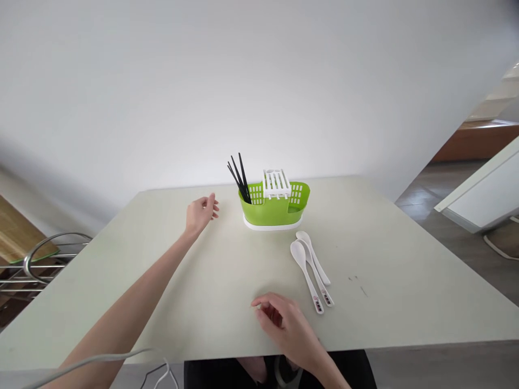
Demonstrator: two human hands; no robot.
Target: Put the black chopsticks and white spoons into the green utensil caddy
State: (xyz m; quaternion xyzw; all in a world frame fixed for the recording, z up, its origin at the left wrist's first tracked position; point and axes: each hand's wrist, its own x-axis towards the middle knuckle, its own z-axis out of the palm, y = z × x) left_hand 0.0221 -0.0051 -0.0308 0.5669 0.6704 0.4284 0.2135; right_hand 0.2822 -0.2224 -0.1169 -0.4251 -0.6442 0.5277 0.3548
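Observation:
My left hand [203, 212] is held over the table left of a green cutlery basket [272, 213], its fingers loosely bent and apart with nothing in them. Several black chopsticks [244, 186] stand tilted in the basket's left compartment. A white slotted rack [277, 183] sits across the basket's middle, and its right compartment shows no cutlery. My right hand [290, 327] is near the front edge, fingers loosely curled, a small gap between thumb and index finger, nothing visible in it. Three white spoons [300, 254] lie together to its right, bowls toward the basket.
The pale table [377, 237] stands against a white wall [259, 97]. A metal rack [52, 265] with a wooden board [20, 232] is at the left. A white cable [109, 357] crosses the lower left corner. Small dark marks [364, 292] show on the tabletop.

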